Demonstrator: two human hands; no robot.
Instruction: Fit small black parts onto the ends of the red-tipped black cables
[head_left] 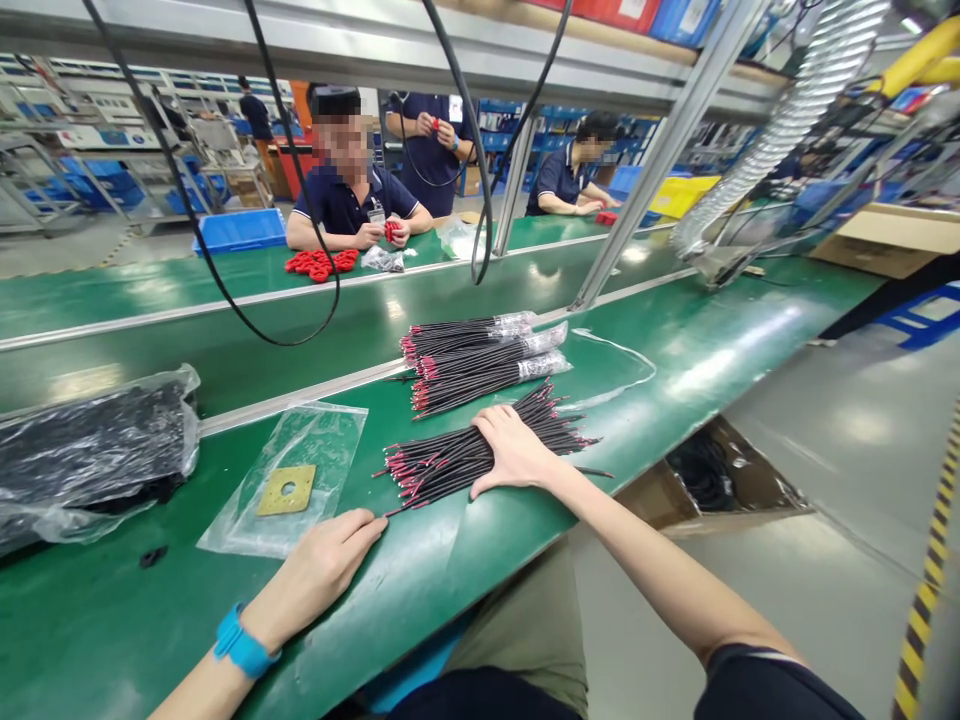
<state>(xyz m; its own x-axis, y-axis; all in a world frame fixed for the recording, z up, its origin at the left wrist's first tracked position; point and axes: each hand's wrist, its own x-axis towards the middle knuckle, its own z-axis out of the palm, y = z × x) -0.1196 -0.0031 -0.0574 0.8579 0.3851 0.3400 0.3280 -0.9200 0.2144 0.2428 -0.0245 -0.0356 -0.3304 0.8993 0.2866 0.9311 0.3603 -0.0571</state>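
A loose bundle of black wires (442, 462) with red ends lies on the green bench in front of me. Across its middle lies my right hand (514, 450), open, fingers stretched over the wires and thumb apart on the near side. My left hand (334, 550), wearing a blue wristband (244, 642), rests at the bundle's lower left. Its fingertips are closed on the red end of one wire (401, 508) that sticks out. Just behind lie several more bundles of black wires (480, 365), their right ends wrapped in clear plastic.
A clear bag (330, 445) with a yellow square plate (287, 490) lies left, beside a large plastic-wrapped black bundle (97, 450). Black cables (484, 200) hang overhead. An open carton (720, 475) stands below the bench's right edge. Co-workers sit opposite, one handling red parts (322, 263).
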